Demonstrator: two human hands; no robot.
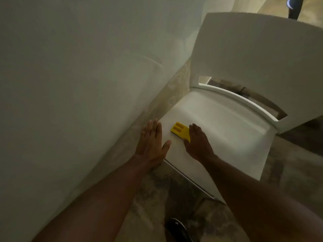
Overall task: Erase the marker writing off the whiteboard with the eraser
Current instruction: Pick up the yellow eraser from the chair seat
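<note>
A yellow eraser [180, 131] lies flat on the seat of a white plastic chair [227, 133], near the seat's left front corner. My right hand [198, 143] hovers over the eraser's near right end, fingers spread and partly covering it; I cannot tell whether it touches. My left hand [152, 142] is held flat and open just left of the eraser, over the seat's left edge, by the base of the large white surface [70, 84] that fills the left of the view. No marker writing shows on that surface.
The chair's backrest [253, 53] rises at the upper right. Patterned stone floor [174, 198] lies below, with a dark shoe [178, 229] at the bottom edge. A person's leg [294, 7] stands at the far top right.
</note>
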